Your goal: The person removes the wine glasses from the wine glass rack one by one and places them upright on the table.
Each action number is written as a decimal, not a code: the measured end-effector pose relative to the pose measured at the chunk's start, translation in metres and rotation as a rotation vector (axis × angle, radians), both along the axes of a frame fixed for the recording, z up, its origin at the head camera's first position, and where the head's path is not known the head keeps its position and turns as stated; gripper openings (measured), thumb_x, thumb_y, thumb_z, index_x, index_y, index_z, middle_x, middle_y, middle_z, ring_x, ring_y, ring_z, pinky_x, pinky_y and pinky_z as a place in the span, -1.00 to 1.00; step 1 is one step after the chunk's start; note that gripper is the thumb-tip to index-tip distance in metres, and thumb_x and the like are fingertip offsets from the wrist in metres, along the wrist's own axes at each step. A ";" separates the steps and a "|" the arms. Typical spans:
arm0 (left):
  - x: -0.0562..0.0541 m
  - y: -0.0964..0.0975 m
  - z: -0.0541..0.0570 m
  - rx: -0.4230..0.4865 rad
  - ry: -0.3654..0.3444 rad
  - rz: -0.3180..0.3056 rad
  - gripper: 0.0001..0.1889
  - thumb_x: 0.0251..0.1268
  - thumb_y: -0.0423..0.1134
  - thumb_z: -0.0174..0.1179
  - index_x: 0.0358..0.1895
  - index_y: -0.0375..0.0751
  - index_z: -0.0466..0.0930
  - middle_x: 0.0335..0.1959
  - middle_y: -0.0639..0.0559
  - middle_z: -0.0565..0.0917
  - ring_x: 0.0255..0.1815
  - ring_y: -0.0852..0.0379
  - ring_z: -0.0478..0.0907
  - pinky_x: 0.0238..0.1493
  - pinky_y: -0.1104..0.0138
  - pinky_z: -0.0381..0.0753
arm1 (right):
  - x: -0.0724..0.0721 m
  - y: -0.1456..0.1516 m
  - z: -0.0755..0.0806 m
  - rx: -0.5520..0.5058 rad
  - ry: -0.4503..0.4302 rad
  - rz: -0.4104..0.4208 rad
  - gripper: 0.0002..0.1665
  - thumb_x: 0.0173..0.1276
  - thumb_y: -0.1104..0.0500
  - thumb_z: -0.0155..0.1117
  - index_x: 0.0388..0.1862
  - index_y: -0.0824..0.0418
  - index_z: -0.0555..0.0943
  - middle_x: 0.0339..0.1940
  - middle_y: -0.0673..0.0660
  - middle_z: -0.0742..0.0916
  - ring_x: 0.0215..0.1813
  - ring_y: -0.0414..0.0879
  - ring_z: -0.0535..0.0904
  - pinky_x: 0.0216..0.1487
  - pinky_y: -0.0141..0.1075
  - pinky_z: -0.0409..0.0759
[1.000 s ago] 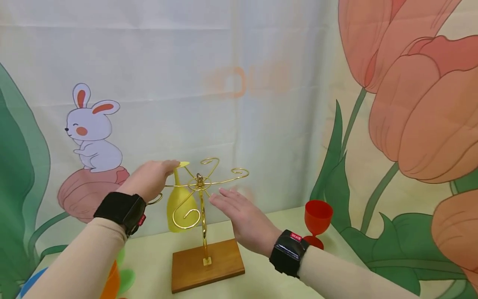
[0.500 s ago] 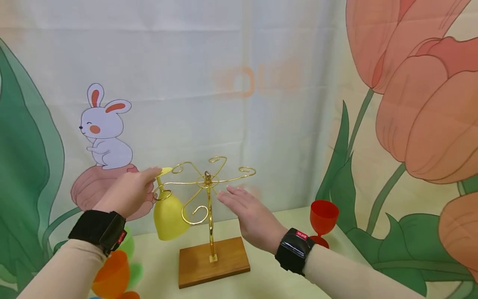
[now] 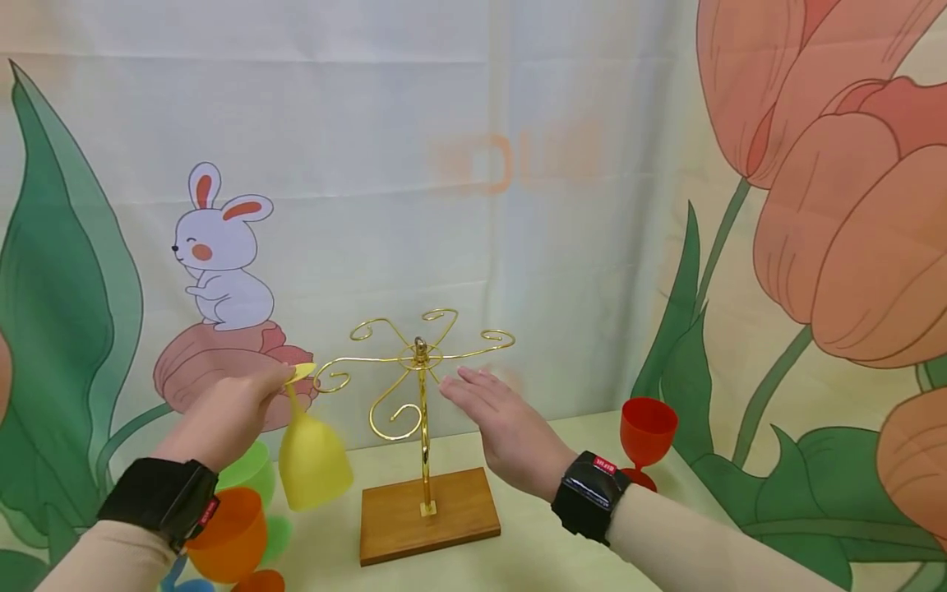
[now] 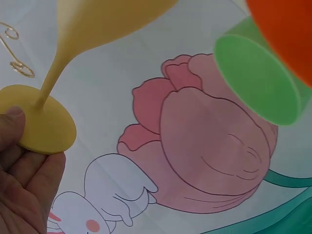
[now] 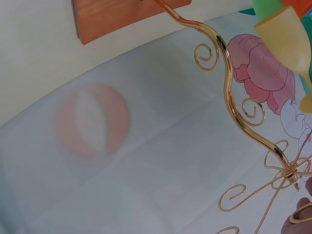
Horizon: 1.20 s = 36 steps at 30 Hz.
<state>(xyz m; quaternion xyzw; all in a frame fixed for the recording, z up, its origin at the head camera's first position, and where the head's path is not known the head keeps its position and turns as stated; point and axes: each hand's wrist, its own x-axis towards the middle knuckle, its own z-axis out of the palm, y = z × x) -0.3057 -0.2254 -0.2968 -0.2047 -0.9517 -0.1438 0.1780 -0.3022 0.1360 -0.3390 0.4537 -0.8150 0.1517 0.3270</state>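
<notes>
A yellow plastic wine glass [image 3: 314, 462] hangs upside down and slightly tilted from my left hand [image 3: 225, 411]. Thumb and fingers pinch the rim of its round foot [image 4: 51, 122], as the left wrist view shows. It is left of the gold wire glass rack [image 3: 425, 419], apart from the nearest curled arm. My right hand [image 3: 514, 436] is just right of the rack's post, fingers straight and together. Whether those fingers touch a rack arm, I cannot tell. In the right wrist view, fingertips [image 5: 303, 212] appear behind a gold curl.
The rack stands on a wooden base [image 3: 429, 526]. At left, below my forearm, are an orange glass [image 3: 229, 534], a green glass [image 3: 251, 469] and part of a blue one [image 3: 188, 585]. A red glass [image 3: 649, 432] stands upright at right. A printed cloth backs the table.
My left hand has carried the yellow glass left and down, out from among the rack's arms. The right hand stays beside the rack. The head view has shifted slightly.
</notes>
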 end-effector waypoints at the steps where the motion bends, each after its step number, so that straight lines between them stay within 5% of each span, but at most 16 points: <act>1: 0.002 -0.002 -0.002 0.006 -0.009 0.006 -0.69 0.49 -0.28 0.01 0.21 -0.03 0.53 -0.06 -0.13 0.68 -0.16 -0.12 0.59 -0.14 -0.07 0.62 | 0.000 0.000 0.000 -0.002 -0.001 0.002 -0.26 0.19 0.61 -0.11 0.38 0.26 0.36 0.31 0.15 0.53 0.45 0.03 0.26 0.47 -0.14 0.10; 12: 0.021 0.010 -0.030 0.000 0.095 -0.098 -0.66 0.35 -0.39 0.16 0.17 -0.16 0.59 0.00 -0.10 0.68 -0.02 -0.14 0.63 -0.02 -0.06 0.58 | 0.000 0.000 0.001 0.008 0.007 -0.016 -0.25 0.19 0.61 -0.08 0.39 0.26 0.35 0.33 0.14 0.52 0.45 0.02 0.25 0.46 -0.11 0.14; 21: 0.045 0.046 -0.050 -0.004 0.011 -0.151 -0.62 0.33 -0.39 0.20 0.20 -0.13 0.58 0.09 -0.02 0.65 0.11 -0.05 0.59 0.04 0.07 0.58 | 0.001 -0.002 0.001 0.029 0.036 -0.039 -0.38 0.34 0.46 0.04 0.40 0.28 0.33 0.33 0.16 0.51 0.46 0.01 0.24 0.47 -0.14 0.11; 25: 0.053 0.061 -0.060 0.019 -0.035 -0.185 -0.62 0.33 -0.38 0.20 0.19 -0.09 0.59 0.06 0.04 0.67 0.07 0.02 0.61 0.02 0.14 0.60 | 0.005 0.001 0.000 0.026 -0.028 -0.070 -0.33 0.39 0.32 0.11 0.46 0.27 0.23 0.41 0.16 0.42 0.49 0.00 0.18 0.48 -0.15 0.09; 28: 0.055 0.068 -0.069 0.056 -0.109 -0.221 -0.65 0.36 -0.38 0.16 0.19 -0.11 0.59 0.04 0.02 0.67 0.03 0.05 0.63 0.00 0.17 0.62 | 0.010 0.011 -0.002 0.010 -0.114 -0.113 -0.24 0.40 0.21 0.14 0.52 0.20 0.12 0.47 0.12 0.34 0.50 -0.04 0.14 0.47 -0.15 0.09; 32: 0.056 0.074 -0.085 0.198 -0.310 -0.245 -0.71 0.44 -0.32 0.09 0.15 -0.15 0.61 -0.03 0.01 0.69 -0.10 0.09 0.63 -0.06 0.17 0.64 | 0.015 0.029 -0.008 0.003 -0.206 -0.189 -0.16 0.44 0.03 0.11 0.58 0.02 -0.02 0.52 0.01 0.25 0.51 -0.12 0.09 0.46 -0.12 0.13; 36: 0.055 0.078 -0.106 0.387 -0.544 -0.270 -0.78 0.47 -0.22 0.05 -0.03 -0.17 0.67 -0.44 0.09 0.56 -0.34 0.10 0.50 -0.34 0.32 0.52 | 0.017 0.046 -0.017 0.027 -0.262 -0.220 -0.15 0.48 -0.10 0.01 0.60 -0.03 -0.12 0.54 -0.03 0.19 0.52 -0.11 0.09 0.46 -0.07 0.13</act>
